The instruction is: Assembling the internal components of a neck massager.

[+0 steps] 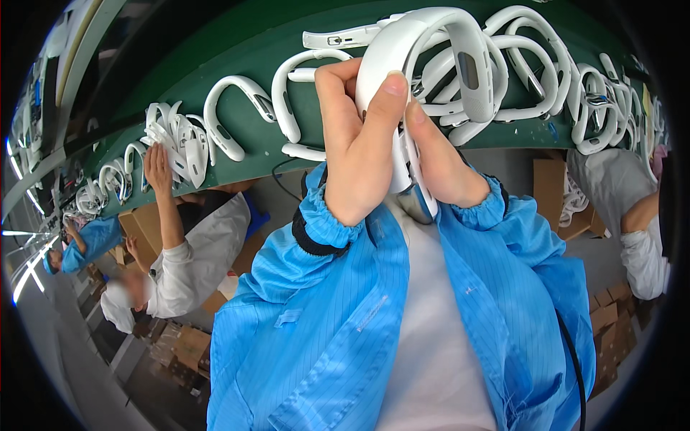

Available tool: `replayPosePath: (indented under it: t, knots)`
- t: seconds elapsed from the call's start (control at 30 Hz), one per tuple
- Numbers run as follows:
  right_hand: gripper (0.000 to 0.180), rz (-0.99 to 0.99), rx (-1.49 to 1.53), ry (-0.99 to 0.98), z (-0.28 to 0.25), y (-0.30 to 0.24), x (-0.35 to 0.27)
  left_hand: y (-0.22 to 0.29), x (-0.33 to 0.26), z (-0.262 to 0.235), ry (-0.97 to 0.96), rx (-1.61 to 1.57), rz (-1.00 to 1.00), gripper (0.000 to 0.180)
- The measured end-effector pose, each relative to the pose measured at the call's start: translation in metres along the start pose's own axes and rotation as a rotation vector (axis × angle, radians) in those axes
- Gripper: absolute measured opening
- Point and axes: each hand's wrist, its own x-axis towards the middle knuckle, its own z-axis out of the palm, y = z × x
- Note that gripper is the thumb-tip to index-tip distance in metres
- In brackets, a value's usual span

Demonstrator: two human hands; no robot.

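Left hand (359, 154): clamped on white band (377, 61), twelve o'clock.
Right hand (442, 161): thumb touching; grip hidden, cannot tell.
Green table (244, 61): other bands (228, 146), ten to two o'clock.

You have a smooth white curved neckband (436, 20) held up between your hands (357, 147), one piece arched like a hook. Its broad side fills your grip; the bend tops out above your thumbs, and the far arm curves down at the right, showing a dark oval inset. The lower end, with a shiny grey face, points toward your chest.
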Motion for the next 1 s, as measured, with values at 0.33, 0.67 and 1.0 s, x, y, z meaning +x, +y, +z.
replayPosePath:
  t: [0.33, 0.67, 1.0]
  knots:
    - [0.074, -0.004, -0.01, 0.026, 0.001, 0.003, -0.002, 0.002, 0.007, 0.001, -0.039, -0.015, -0.07, 0.039]
    - [0.068, -0.07, -0.018, 0.053, 0.003, 0.002, 0.004, -0.008, 0.012, -0.003, -0.071, 0.122, -0.043, 0.044]
    - [0.064, -0.079, -0.066, 0.017, 0.002, 0.002, 0.001, -0.021, 0.012, -0.005, 0.009, 0.053, 0.038, 0.041]
